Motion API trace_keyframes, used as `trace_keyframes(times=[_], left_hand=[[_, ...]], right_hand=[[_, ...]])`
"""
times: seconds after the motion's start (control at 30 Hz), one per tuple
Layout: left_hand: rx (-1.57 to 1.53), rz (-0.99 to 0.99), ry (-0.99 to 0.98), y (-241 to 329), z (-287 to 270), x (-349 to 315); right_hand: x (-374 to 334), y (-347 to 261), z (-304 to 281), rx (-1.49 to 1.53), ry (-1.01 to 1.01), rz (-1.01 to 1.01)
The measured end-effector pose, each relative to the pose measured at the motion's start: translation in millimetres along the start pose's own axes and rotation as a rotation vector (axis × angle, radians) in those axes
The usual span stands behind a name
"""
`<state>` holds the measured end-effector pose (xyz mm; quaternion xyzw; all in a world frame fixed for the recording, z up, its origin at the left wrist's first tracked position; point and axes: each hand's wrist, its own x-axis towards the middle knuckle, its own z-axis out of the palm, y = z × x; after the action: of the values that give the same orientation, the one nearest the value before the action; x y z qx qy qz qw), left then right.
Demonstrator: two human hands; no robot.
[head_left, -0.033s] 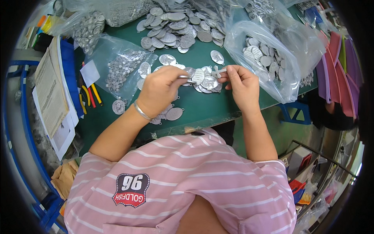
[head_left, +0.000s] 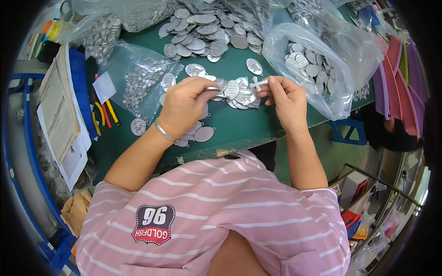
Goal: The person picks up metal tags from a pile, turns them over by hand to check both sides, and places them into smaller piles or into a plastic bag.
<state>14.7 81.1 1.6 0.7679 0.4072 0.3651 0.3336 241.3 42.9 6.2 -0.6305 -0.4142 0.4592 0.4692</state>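
A small silver cross (head_left: 256,84) is pinched between the thumb and fingers of my right hand (head_left: 286,99), just above a small heap of oval metal medals (head_left: 245,97). Left of that heap, my left hand (head_left: 185,103) is closed, its thumb against its fingers. A shiny curved metal band (head_left: 212,88) shows at those fingers; whether it is worn or held I cannot make out. More oval medals (head_left: 204,134) lie by my left wrist, and a single medal (head_left: 254,66) sits apart beyond the heap. My left hand hides part of the medals under it.
A big medal pile (head_left: 202,32) covers the green table's (head_left: 244,138) far side. Clear bags hold small metal pieces (head_left: 140,83) at left and medals (head_left: 313,64) at right. Pliers (head_left: 98,117) and papers (head_left: 60,108) lie left. A blue stool (head_left: 350,131) stands beyond the right edge.
The view has shifted very slightly. My left hand has turned a little, and less of the metal band shows. My right hand keeps its pinch on the cross.
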Motion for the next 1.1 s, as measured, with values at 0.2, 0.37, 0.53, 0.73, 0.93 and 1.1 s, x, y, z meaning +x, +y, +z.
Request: trace_keyframes(times=[0.2, 0.37, 0.53, 0.73, 0.93, 1.1], left_hand=[[-0.280, -0.141, 0.087, -15.0, -3.7, -3.3], [-0.800, -0.536, 0.008, -10.2, -20.5, 4.1], [-1.421, -0.664, -0.026, -16.2, -23.2, 7.5], [-1.544, -0.735, -0.177, -15.8, -15.3, 12.8], [-0.854, -0.716, -0.157, 2.9, -0.7, 21.5], [0.164, -0.031, -0.220, 3.6, 25.7, 27.7]], right_hand=[[-6.9, 2.9, -30.0, -0.119, 0.062, 0.041], [-8.0, 7.8, -41.4, -0.846, 0.304, -0.295], [-12.3, 5.4, -9.6, -0.727, 0.005, -0.723], [-13.9, 19.9, 13.0, -0.642, -0.164, -0.709], [-8.5, 26.5, -6.2, 0.057, -0.015, -0.118], [-5.8, 10.3, -11.5, 0.768, -0.041, 0.211]])
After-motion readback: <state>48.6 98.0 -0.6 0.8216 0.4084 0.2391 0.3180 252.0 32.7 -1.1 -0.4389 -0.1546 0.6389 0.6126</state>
